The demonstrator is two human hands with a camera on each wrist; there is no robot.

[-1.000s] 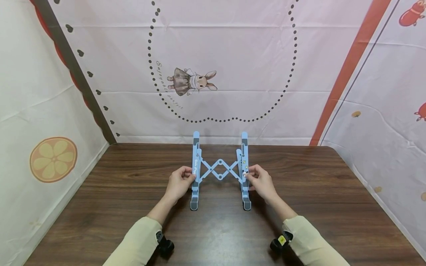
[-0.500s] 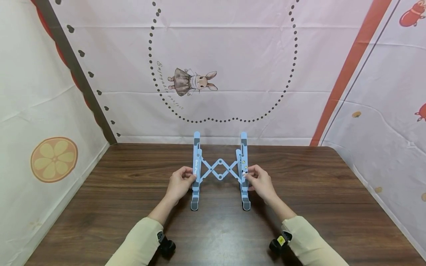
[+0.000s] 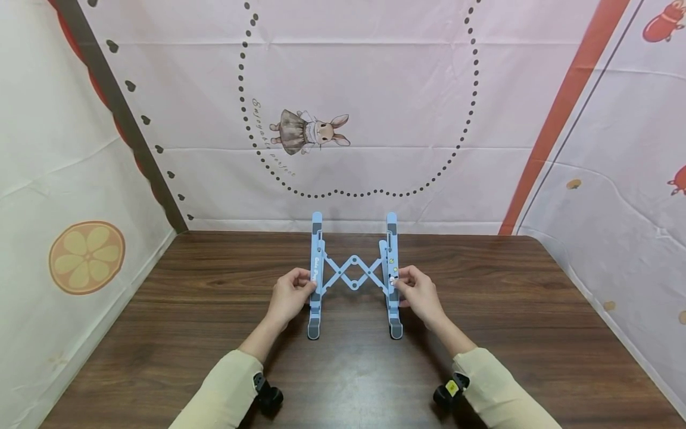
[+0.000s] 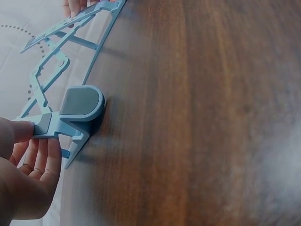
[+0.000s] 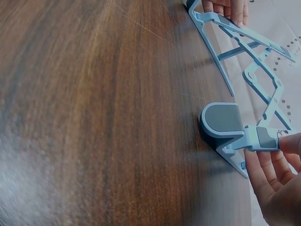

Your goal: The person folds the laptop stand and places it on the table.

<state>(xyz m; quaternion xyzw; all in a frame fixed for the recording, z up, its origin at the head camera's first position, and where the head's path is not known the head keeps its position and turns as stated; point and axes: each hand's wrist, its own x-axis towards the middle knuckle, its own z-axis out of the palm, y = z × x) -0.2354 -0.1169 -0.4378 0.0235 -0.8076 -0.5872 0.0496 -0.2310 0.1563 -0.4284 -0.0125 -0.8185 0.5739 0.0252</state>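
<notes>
My left grip (image 3: 288, 297) and right grip (image 3: 421, 296) pinch the blue folding stand (image 3: 368, 273) at nine and three o'clock, apparently adjusting its width, which calls for even pressure next.

Pale cream sleeves (image 3: 220, 390); black wrist cameras (image 3: 270, 398), right one with yellow sticker (image 3: 452, 388).

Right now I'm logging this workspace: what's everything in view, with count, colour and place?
Folding stand: one, light blue, on the table between hands
Table: one, dark brown, beneath the stand
Printed cloth: panel count unclear, pale, behind and beside table
Rabbit print: one, grey and white, back cloth
Citrus-slice print: one, orange, left cloth
Figure prints: two, red, right cloth
Wrist cameras: two, black, one per wrist
Sleeves: two, cream, forearms
Left hand: one, bare, pinching stand's left side
Right hand: one, bare, pinching stand's right side
</notes>
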